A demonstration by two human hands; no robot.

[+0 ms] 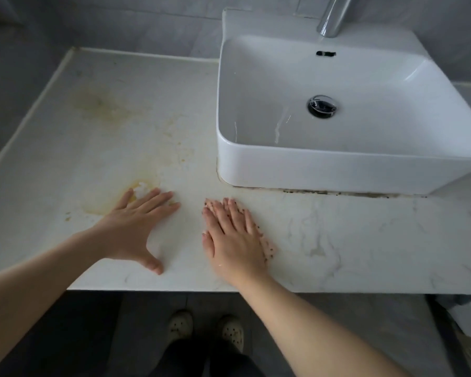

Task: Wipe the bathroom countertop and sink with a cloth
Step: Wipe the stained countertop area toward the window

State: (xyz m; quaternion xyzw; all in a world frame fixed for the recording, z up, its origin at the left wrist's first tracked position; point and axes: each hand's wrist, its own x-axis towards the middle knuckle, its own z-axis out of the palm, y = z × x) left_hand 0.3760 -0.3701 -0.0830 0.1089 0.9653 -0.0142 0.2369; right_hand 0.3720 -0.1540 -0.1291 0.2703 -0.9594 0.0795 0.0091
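Flat on the marble bench (365, 240), both palms down: left hand (136, 227) with fingers spread by a yellow stain (104, 202), right hand (234, 235) blurred, fingers together, empty. Sink (337, 170) behind right; tap (333, 17) cut off above. Cloth nowhere visible.

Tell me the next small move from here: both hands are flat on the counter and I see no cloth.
Probably lift both hands and fetch a cloth. The left hand and right hand lie empty on the countertop, dark specks cling around the right fingers, and the yellow stain remains unwiped.
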